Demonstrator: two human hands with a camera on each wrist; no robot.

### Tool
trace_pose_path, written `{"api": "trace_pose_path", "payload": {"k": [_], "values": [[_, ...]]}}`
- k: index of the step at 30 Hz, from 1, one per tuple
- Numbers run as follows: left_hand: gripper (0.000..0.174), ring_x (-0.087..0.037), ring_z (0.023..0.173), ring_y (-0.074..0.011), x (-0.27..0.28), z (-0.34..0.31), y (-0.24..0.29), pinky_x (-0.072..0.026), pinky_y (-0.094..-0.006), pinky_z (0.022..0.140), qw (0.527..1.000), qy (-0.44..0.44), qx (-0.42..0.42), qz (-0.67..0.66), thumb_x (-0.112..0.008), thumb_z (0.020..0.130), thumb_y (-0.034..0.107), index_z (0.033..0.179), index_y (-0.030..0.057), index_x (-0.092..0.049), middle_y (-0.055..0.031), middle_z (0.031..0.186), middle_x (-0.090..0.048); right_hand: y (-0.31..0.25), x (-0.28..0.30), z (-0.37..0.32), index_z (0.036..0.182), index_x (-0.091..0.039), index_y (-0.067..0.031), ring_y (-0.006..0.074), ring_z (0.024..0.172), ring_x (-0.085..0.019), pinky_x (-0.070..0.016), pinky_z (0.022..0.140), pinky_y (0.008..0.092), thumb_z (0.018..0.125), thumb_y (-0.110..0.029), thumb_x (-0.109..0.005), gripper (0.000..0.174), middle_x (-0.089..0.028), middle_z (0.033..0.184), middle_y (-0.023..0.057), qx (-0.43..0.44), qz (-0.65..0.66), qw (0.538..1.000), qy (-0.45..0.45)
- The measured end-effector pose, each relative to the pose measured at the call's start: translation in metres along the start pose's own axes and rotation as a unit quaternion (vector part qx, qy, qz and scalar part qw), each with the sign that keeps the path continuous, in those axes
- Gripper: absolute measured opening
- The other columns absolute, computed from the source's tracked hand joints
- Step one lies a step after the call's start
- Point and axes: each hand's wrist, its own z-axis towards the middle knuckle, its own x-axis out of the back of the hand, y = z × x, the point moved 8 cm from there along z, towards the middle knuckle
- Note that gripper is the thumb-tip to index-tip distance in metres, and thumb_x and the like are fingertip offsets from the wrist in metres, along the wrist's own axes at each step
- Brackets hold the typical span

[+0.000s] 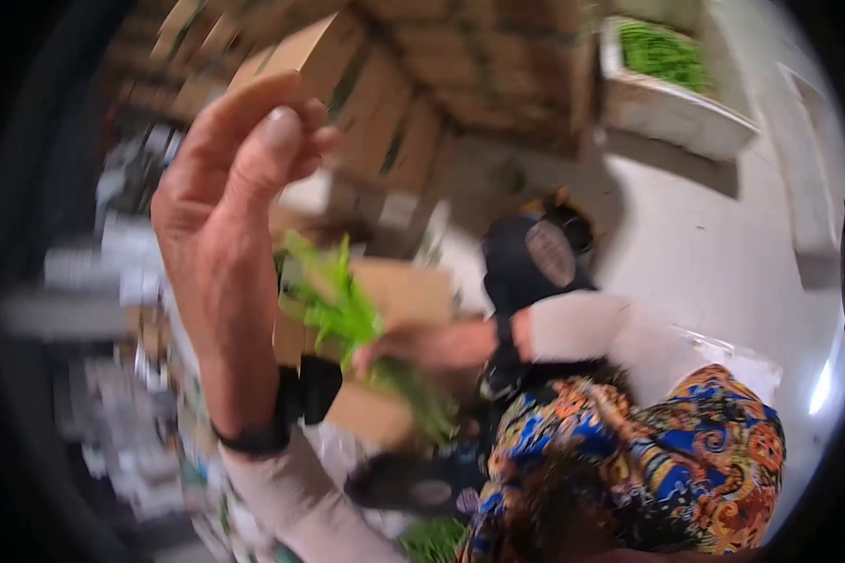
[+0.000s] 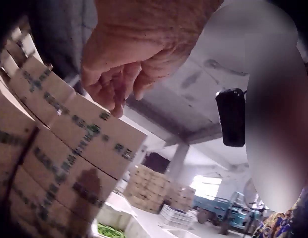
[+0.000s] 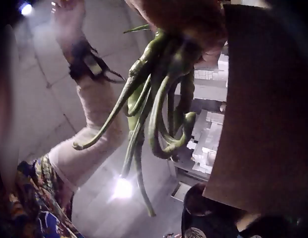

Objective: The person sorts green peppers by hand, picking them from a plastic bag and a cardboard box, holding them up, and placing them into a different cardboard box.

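Note:
In the head view my left hand is raised at the left, its fingers loosely curved toward the thumb, with nothing visible between them. The left wrist view shows the same hand from the back, in front of stacked cartons. Lower and nearer the body, my right hand grips a bunch of long green chili peppers, blurred there. Seen from the right wrist, the peppers hang down from under the right hand, thin and curled at their tips. An open cardboard box lies beneath that hand.
Stacked cardboard cartons rise close to the left hand. A white foam box holding green produce stands on the floor at the back right. A brown cardboard panel is close beside the right hand. A dark-clothed knee juts forward.

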Motion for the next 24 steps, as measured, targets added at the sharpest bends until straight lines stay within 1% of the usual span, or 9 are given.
{"api": "trace_pose_path", "payload": {"k": [1, 2, 3, 8, 13, 15, 18, 21, 24], "values": [[0.032, -0.064, 0.087, -0.0160, 0.032, -0.018, -0.014, -0.0504, -0.0264, 0.077, 0.998, 0.059, 0.027, 0.004, -0.059, 0.092, 0.015, 0.117, -0.0035, -0.058, -0.0124, 0.100, -0.065, -0.032, -0.017, -0.001, 0.110, -0.055, -0.0042, 0.0158, 0.094, -0.060, -0.0434, 0.091, 0.0299, 0.088, -0.012, -0.060, 0.024, -0.060, 0.103, 0.0055, 0.015, -0.184, 0.980, -0.070], [0.031, -0.062, 0.083, -0.0146, 0.063, -0.039, -0.028, -0.0490, -0.0237, 0.073, 0.991, 0.125, 0.048, -0.015, -0.059, 0.092, 0.014, 0.117, -0.0038, -0.057, -0.0114, 0.097, -0.064, -0.002, -0.015, 0.014, 0.102, -0.064, -0.0031, 0.0105, 0.091, -0.057, -0.0469, 0.081, 0.0271, 0.084, -0.021, -0.065, 0.025, -0.064, 0.093, 0.0025, -0.166, 0.114, 0.979, 0.031], [0.028, -0.061, 0.080, -0.0128, 0.091, -0.062, -0.043, -0.0477, -0.0231, 0.070, 0.982, 0.175, 0.069, -0.029, -0.059, 0.092, 0.015, 0.113, -0.0027, -0.058, -0.0097, 0.094, -0.063, -0.003, -0.013, 0.014, 0.106, -0.061, -0.0016, 0.0130, 0.086, -0.061, -0.0500, 0.077, 0.0268, 0.083, -0.015, -0.067, 0.027, -0.065, 0.093, 0.0051, -0.213, 0.117, 0.968, 0.056], [0.024, -0.059, 0.076, -0.0101, 0.145, -0.176, -0.108, -0.0441, -0.0207, 0.064, 0.936, 0.296, 0.190, -0.014, -0.060, 0.090, 0.018, 0.108, 0.0005, -0.060, -0.0073, 0.091, -0.063, -0.035, -0.030, 0.016, 0.119, -0.048, -0.0035, 0.0167, 0.090, -0.063, -0.0546, 0.076, 0.0315, 0.083, -0.008, -0.064, 0.040, -0.060, 0.104, 0.0095, -0.188, 0.154, 0.969, 0.040], [0.025, -0.060, 0.074, -0.0098, 0.088, -0.217, -0.149, -0.0448, -0.0198, 0.061, 0.926, 0.226, 0.299, -0.038, -0.063, 0.088, 0.021, 0.104, 0.0012, -0.060, -0.0066, 0.091, -0.063, -0.026, -0.031, 0.011, 0.123, -0.048, -0.0038, 0.0162, 0.092, -0.062, -0.0558, 0.075, 0.0304, 0.083, -0.008, -0.065, 0.044, -0.059, 0.106, 0.0093, -0.236, 0.128, 0.962, 0.038], [0.023, -0.058, 0.067, -0.0089, 0.064, -0.222, -0.168, -0.0454, -0.0204, 0.057, 0.910, 0.156, 0.357, -0.141, -0.064, 0.088, 0.021, 0.098, 0.0009, -0.059, -0.0064, 0.087, -0.063, -0.026, -0.032, 0.011, 0.124, -0.047, -0.0037, 0.0163, 0.093, -0.062, -0.0559, 0.075, 0.0304, 0.083, -0.008, -0.066, 0.045, -0.058, 0.108, 0.0097, -0.251, 0.103, 0.962, 0.042], [0.022, -0.056, 0.062, -0.0077, 0.068, -0.220, -0.172, -0.0456, -0.0218, 0.053, 0.909, 0.186, 0.325, -0.184, -0.065, 0.087, 0.021, 0.094, 0.0013, -0.058, -0.0054, 0.082, -0.063, -0.020, -0.030, 0.014, 0.121, -0.049, -0.0007, 0.0166, 0.088, -0.064, -0.0562, 0.072, 0.0289, 0.082, -0.009, -0.065, 0.042, -0.061, 0.102, 0.0098, -0.259, 0.087, 0.961, 0.044], [0.023, -0.054, 0.062, -0.0069, 0.071, -0.223, -0.181, -0.0452, -0.0202, 0.056, 0.924, 0.179, 0.308, -0.136, -0.066, 0.087, 0.021, 0.099, 0.0023, -0.059, -0.0019, 0.083, -0.062, -0.016, -0.005, 0.008, 0.104, -0.059, 0.0041, 0.0163, 0.068, -0.064, -0.0560, 0.065, 0.0264, 0.082, -0.008, -0.063, 0.025, -0.065, 0.084, 0.0090, -0.286, 0.096, 0.941, 0.152], [0.023, -0.054, 0.064, -0.0046, 0.071, -0.227, -0.181, -0.0409, -0.0169, 0.056, 0.918, 0.196, 0.299, -0.169, -0.067, 0.086, 0.022, 0.100, 0.0047, -0.061, 0.0000, 0.082, -0.062, -0.009, 0.010, 0.005, 0.101, -0.059, 0.0044, 0.0156, 0.068, -0.063, -0.0561, 0.066, 0.0266, 0.082, -0.008, -0.062, 0.023, -0.064, 0.084, 0.0091, -0.308, 0.056, 0.937, 0.152]]}}
